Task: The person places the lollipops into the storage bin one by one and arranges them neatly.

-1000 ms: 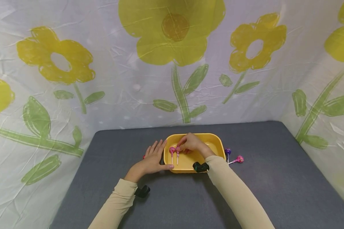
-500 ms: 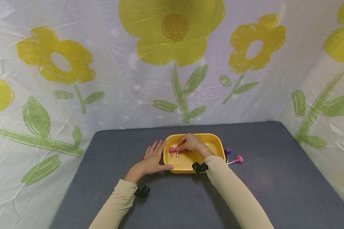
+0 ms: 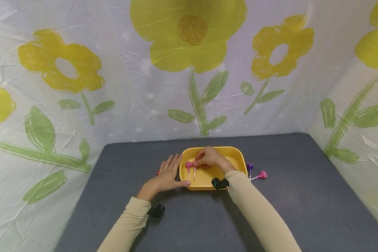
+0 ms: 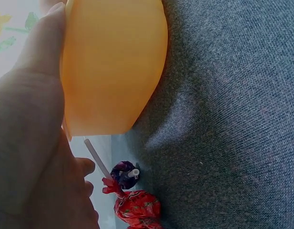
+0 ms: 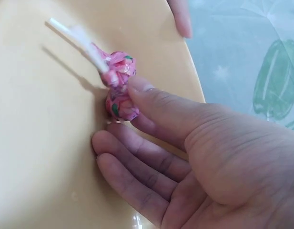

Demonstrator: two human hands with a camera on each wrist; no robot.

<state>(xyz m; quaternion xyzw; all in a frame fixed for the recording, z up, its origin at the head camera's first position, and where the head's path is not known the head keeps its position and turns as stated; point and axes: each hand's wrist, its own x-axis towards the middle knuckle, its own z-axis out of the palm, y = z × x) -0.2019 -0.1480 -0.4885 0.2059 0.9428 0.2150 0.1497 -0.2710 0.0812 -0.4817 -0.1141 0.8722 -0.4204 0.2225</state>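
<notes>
In the head view, the tray (image 3: 204, 184) stands on the surface (image 3: 286, 210). The right hand (image 3: 211, 157) is inside it, its grip closed, thumb and finger pinching the head of a pink lollipop (image 3: 194, 168), stick toward the person. A matching lollipop (image 3: 189, 166) lies just left of it in the tray. The left hand (image 3: 166, 176) grips nothing: fingers straight and spread by the tray's left end, thumb at the near rim. Outside, on the right, lie a purple lollipop (image 3: 250, 167) and a loose pink one (image 3: 263, 175).

The left wrist view shows a red lollipop (image 4: 138, 207) and a dark one (image 4: 123, 174) past the tray's end.

In the right wrist view the two pink heads sit close together; whether they touch is unclear. Progress looks partial: two lollipops are in, one not yet released, and the four outside seem left.
</notes>
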